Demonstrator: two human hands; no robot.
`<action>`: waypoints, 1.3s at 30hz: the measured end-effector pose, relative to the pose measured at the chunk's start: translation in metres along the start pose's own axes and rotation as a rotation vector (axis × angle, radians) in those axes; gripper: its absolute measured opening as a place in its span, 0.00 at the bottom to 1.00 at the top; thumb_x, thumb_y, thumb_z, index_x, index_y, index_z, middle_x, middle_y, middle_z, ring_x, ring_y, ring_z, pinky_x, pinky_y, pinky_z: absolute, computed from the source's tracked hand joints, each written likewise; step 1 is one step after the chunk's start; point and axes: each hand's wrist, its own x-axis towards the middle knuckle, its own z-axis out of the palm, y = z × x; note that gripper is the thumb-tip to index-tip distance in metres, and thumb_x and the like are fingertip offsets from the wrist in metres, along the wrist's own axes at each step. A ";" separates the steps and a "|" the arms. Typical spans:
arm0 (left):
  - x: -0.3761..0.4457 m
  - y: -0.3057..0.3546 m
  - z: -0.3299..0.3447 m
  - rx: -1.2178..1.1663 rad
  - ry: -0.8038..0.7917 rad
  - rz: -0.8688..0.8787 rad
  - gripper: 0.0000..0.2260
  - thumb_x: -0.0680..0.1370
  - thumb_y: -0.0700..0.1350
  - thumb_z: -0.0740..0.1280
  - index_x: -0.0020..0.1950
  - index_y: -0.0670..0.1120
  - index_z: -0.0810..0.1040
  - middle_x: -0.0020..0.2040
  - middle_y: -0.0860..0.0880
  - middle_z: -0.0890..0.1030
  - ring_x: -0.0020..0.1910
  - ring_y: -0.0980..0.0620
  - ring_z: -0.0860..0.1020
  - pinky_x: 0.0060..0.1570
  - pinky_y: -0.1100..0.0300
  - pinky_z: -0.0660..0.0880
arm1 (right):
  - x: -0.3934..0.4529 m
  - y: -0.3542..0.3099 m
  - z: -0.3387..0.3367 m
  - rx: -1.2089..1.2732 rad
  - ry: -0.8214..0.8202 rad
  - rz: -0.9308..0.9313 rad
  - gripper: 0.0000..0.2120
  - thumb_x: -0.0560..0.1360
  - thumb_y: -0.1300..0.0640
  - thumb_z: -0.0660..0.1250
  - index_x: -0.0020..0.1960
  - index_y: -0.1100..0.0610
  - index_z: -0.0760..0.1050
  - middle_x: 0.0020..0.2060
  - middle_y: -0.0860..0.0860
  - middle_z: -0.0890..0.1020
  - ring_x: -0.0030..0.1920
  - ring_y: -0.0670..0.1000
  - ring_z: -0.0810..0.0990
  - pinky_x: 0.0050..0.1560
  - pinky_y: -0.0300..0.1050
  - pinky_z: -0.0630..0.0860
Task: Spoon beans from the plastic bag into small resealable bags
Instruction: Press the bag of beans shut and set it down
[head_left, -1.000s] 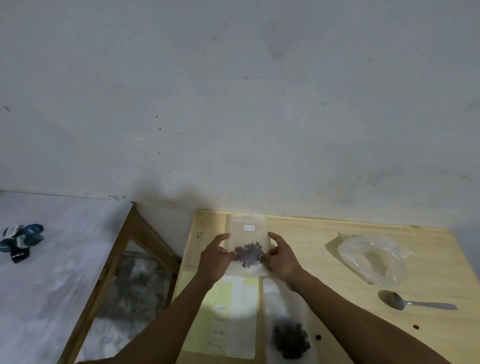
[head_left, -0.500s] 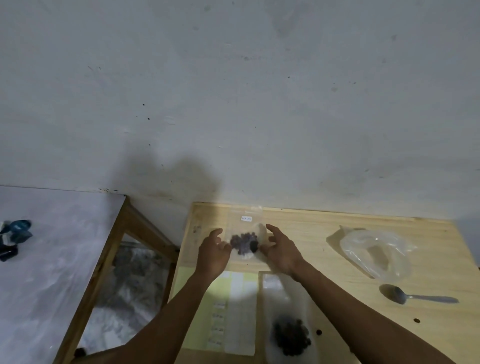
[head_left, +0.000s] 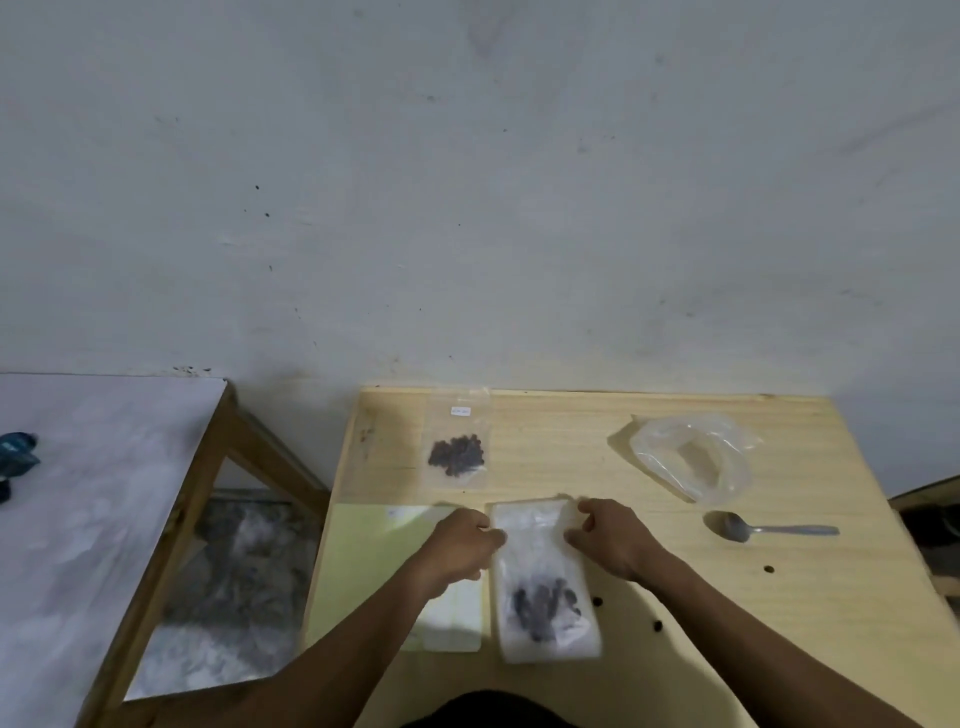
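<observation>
Filled small resealable bag (head_left: 457, 441) now lies flat at the far edge of the wooden table (head_left: 649, 649), both hands off it. A second ago they held it by its sides; half a second ago they were letting go. Dark beans sit clumped in its lower half, white label near the top. Can't tell whether the seal strip is closed.

Both hands have come back toward the body and are now on the next bag (head_left: 543, 577), the one just in front with beans pooled at its near end. Left hand (head_left: 460, 545) has its fingers curled on the bag's left edge near the top. Right hand (head_left: 610, 540) does the same on the right edge. The grip looks like a pinch on each side, but motion blur hides the fingertips, so I can't tell if they're lifting or only pressing.

My read: one bag is done and parked, and the second is being handled for sealing or moving.

The crumpled clear plastic bag (head_left: 691, 457) sits far right and looks nearly empty. The metal spoon (head_left: 763, 529) lies just beside it, untouched, bowl to the left. A few loose beans (head_left: 597, 601) are scattered on the table right of the second bag. A stack of empty bags on a yellow-green sheet (head_left: 363, 561) lies under the left hand.

Risk: a tilted unsealed bag would spill more beans.
</observation>
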 end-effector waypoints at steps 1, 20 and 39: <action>-0.003 -0.001 0.005 0.018 -0.015 0.016 0.07 0.78 0.48 0.64 0.51 0.46 0.72 0.47 0.48 0.74 0.43 0.48 0.76 0.42 0.57 0.73 | -0.004 0.002 0.004 0.020 -0.001 -0.006 0.24 0.76 0.52 0.66 0.69 0.60 0.71 0.53 0.53 0.81 0.51 0.52 0.79 0.48 0.42 0.75; -0.057 -0.005 -0.029 -0.542 0.331 0.330 0.06 0.78 0.45 0.69 0.42 0.47 0.80 0.40 0.47 0.82 0.43 0.48 0.82 0.41 0.57 0.81 | -0.022 -0.062 0.005 0.946 -0.069 -0.081 0.07 0.75 0.57 0.72 0.42 0.57 0.75 0.36 0.53 0.75 0.37 0.52 0.73 0.34 0.42 0.69; -0.115 -0.078 -0.141 -0.737 0.712 0.318 0.05 0.80 0.44 0.67 0.52 0.42 0.79 0.44 0.46 0.85 0.36 0.53 0.83 0.38 0.58 0.77 | 0.014 -0.121 0.128 -0.224 -0.008 -0.539 0.13 0.73 0.58 0.59 0.31 0.46 0.65 0.35 0.49 0.71 0.35 0.50 0.68 0.36 0.42 0.65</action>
